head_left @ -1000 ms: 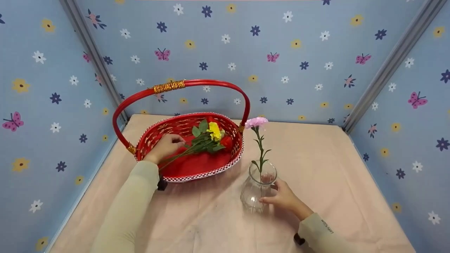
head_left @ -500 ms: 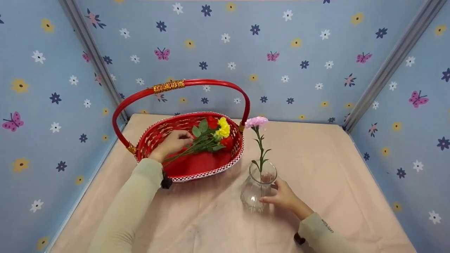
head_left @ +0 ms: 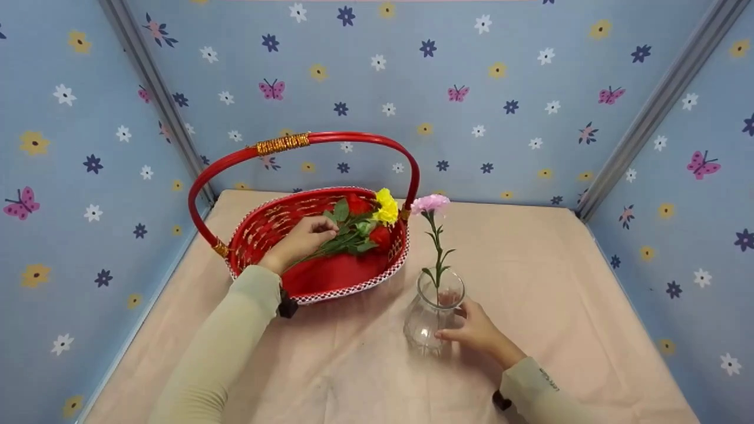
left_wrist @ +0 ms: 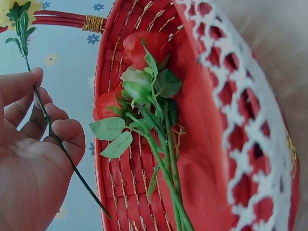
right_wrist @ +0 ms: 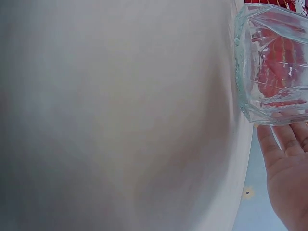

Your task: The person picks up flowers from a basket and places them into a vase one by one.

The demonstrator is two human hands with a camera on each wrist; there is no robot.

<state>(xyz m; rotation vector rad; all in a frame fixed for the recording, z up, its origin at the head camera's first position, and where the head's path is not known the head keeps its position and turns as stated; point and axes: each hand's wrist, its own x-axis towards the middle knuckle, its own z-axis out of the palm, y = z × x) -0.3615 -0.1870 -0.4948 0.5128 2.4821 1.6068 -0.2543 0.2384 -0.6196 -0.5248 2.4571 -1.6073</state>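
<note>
My left hand (head_left: pixel 301 240) pinches the thin green stem (left_wrist: pixel 60 142) of a yellow carnation (head_left: pixel 386 207), over the red woven basket (head_left: pixel 347 291). In the left wrist view that stem hangs slantwise across the palm. Beneath it, red roses (left_wrist: pixel 147 49) and a pale green-white bud (left_wrist: pixel 136 85) lie inside the basket with their leafy stems together. To the right, my right hand (head_left: pixel 480 333) grips the side of a clear glass vase (head_left: pixel 419 330), thumb in front and fingers behind. One pink carnation (head_left: pixel 430 204) stands upright in the vase.
The basket's tall red handle (head_left: pixel 365 139) with gold wrapping arches above the left hand. A pale pink cloth (head_left: pixel 530 265) covers the table. Blue patterned panels (head_left: pixel 483 118) enclose the back and both sides.
My left hand has moved right and slightly up inside the basket, and the yellow carnation has shifted up and right, away from the roses. The right hand and vase stay put.
</note>
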